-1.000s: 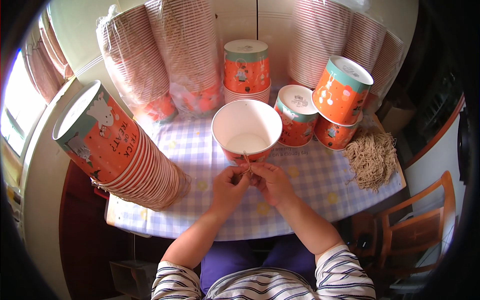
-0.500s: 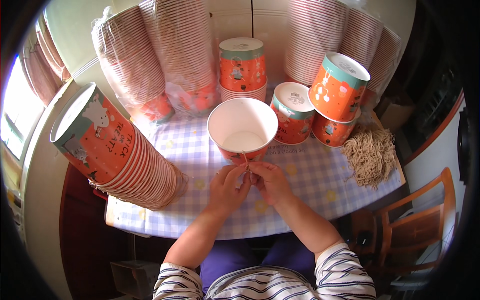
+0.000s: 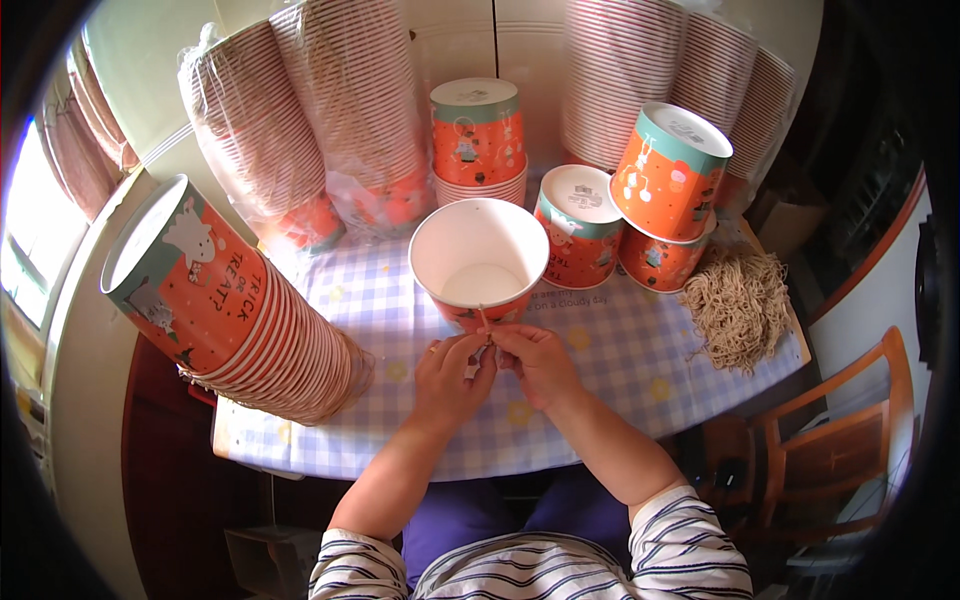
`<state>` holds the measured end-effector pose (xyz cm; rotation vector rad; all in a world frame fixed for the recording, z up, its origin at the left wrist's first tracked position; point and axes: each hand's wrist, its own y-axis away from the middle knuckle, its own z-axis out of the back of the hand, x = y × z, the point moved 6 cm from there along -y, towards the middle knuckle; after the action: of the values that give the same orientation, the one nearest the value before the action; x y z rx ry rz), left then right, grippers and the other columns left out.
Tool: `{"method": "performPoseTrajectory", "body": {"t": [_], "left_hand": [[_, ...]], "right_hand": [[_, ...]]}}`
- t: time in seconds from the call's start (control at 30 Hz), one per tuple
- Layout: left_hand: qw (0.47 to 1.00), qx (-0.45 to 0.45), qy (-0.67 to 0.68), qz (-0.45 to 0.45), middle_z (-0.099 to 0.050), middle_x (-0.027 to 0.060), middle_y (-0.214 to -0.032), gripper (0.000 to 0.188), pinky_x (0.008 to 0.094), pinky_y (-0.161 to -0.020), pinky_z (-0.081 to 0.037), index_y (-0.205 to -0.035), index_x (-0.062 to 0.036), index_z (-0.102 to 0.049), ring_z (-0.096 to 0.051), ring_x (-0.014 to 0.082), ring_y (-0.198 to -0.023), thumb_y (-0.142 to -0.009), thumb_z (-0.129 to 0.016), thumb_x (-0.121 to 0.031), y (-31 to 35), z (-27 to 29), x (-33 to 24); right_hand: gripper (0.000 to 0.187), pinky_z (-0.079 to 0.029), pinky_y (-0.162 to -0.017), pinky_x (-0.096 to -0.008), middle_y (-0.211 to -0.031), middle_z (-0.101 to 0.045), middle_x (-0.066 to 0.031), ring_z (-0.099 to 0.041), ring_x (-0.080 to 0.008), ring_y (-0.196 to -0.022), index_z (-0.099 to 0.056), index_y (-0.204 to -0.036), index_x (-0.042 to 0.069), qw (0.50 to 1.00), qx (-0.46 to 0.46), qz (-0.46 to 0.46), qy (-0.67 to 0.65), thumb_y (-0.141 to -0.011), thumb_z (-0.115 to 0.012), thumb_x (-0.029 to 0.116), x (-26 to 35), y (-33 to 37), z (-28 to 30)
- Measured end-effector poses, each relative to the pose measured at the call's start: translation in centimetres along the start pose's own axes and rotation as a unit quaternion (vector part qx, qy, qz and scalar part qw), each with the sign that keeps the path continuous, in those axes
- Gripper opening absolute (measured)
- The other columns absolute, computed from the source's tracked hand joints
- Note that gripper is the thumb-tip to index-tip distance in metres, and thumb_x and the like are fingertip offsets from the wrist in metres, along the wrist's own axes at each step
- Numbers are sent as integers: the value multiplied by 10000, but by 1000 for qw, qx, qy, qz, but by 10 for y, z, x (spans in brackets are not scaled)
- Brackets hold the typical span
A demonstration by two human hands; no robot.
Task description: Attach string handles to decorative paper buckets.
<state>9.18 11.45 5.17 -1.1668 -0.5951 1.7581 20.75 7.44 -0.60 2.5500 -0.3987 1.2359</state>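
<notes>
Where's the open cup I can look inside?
In the head view, the open cup stands near the middle of the checked tablecloth, just beyond the left hand and right hand, in front of an upside-down cup stack.

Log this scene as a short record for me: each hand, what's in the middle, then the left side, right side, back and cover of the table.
Left hand: fingertips pinching cord at cup's near rim
Right hand: fingertips on same cord, close beside left
Middle: cup, mouth up, white inside
Left side: tall stack of upturned cups
Right side: upturned cups, some piled; tan cord heap
Back: bagged stacks; shorter stack between them
Cover: checked cloth
</notes>
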Motion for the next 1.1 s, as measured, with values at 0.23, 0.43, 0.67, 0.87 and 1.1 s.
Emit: {"method": "performPoseTrajectory", "body": {"t": [0.23, 0.43, 0.67, 0.87, 1.1], "left_hand": [[1000, -1, 16, 13, -644, 72, -768, 230, 338, -604, -459, -910, -67, -602, -612, 228, -627, -700, -676, -9, 1, 0, 2], [982, 14, 98, 160, -646, 86, -765, 195, 295, -625, -504, -952, -43, -624, -632, 169, -687, -762, -661, -20, 7, -3, 15], [880, 70, 339, 326, -648, 55, -840, 121, 240, -649, -520, -952, 18, -606, -601, 93, -732, -833, -602, -8, 16, -16, 29], [842, 79, 393, 361, -653, 89, -816, 106, 241, -620, -505, -928, 33, -603, -605, 120, -681, -837, -614, -19, 13, -18, 32], [806, 67, 446, 382, -659, 115, -804, 113, 249, -599, -500, -932, 36, -612, -610, 137, -647, -839, -623, -27, 14, -21, 38]], "right_hand": [[165, -393, -606, -210, -777, -642, 1, -473, -58, -648, -695, -938, 37, 999, -11, 19, 37, -832, -626, 143, 4, 0, -1], [168, -389, -600, -213, -781, -635, 12, -465, -56, -642, -694, -941, 41, 999, -6, 25, 39, -834, -625, 150, 4, 0, -1], [178, -380, -593, -224, -761, -613, 18, -452, -53, -628, -686, -940, 48, 1000, -6, -5, 19, -844, -630, 187, 4, -3, 0], [136, -359, -580, -210, -770, -625, 16, -463, -39, -632, -671, -889, 65, 1000, -10, 21, 9, -841, -635, 187, 5, -3, -2], [109, -339, -547, -200, -713, -589, 30, -428, -32, -597, -657, -859, 67, 1000, -2, 20, 14, -842, -625, 170, 12, -4, -1]]}}
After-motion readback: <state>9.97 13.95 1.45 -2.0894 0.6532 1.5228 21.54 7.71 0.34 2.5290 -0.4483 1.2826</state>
